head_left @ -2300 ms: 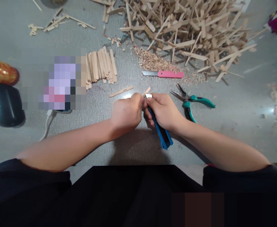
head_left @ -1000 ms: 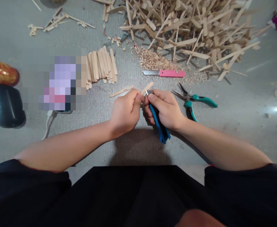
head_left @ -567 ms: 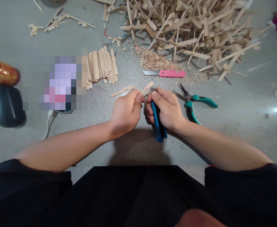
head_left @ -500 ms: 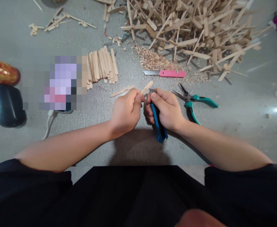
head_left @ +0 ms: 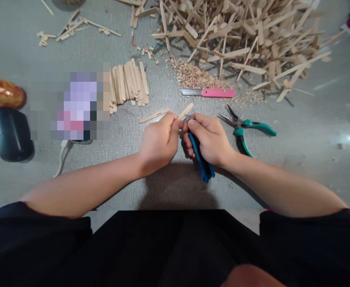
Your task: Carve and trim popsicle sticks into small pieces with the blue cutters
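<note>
The pink-handled knife with a straight metal blade lies flat on the grey textured worktop. On the wearer's side of this knife, the left hand is closed on a flat, round-ended wooden stick, whose free end slants up towards the knife's blade. The right hand is wrapped around a blue and black utility cutter, its metal blade beside the held stick. The two hands are close together; whether their fingertips, or the blade and stick, touch cannot be told.

To the left of the pink-handled knife and nearer the wearer lies a loose notched wooden stick; farther left, a row of pale flat sticks overlaps side by side. Fine wood shavings are heaped just beyond the knife, and a large tangled pile of wooden sticks spreads farther beyond. Green-handled long-nose pliers rest open to the right of the knife, nearer the wearer.
</note>
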`<state>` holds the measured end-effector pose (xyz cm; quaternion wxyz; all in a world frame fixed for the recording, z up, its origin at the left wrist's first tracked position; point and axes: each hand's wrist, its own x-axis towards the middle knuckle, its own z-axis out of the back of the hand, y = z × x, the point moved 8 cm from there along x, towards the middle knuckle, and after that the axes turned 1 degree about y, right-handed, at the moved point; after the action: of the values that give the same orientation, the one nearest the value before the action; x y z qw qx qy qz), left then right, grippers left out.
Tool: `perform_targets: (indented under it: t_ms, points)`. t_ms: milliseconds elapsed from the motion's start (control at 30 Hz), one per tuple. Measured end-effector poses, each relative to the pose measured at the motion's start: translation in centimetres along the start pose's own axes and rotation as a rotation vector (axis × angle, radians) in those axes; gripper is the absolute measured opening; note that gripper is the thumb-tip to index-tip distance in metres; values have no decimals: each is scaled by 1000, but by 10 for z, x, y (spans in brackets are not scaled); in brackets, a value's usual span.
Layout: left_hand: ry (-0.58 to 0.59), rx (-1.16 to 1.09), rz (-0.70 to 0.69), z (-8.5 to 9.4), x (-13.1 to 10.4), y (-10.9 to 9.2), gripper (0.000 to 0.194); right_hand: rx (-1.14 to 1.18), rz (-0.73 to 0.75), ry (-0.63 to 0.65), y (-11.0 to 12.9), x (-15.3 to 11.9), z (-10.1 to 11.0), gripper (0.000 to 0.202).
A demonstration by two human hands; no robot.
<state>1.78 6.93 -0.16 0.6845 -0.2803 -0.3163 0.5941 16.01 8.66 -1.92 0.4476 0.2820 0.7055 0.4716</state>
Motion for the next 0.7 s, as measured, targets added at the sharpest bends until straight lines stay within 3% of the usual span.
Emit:
perform_targets:
  t_ms: [300, 700]
  points:
    - [49, 169, -19, -7, -2, 0, 47, -20, -16, -27, -3, -2, 1, 40]
    - [77, 216, -63, -13, -2, 2, 49, 29, -192, -57, -6, -3, -3, 35]
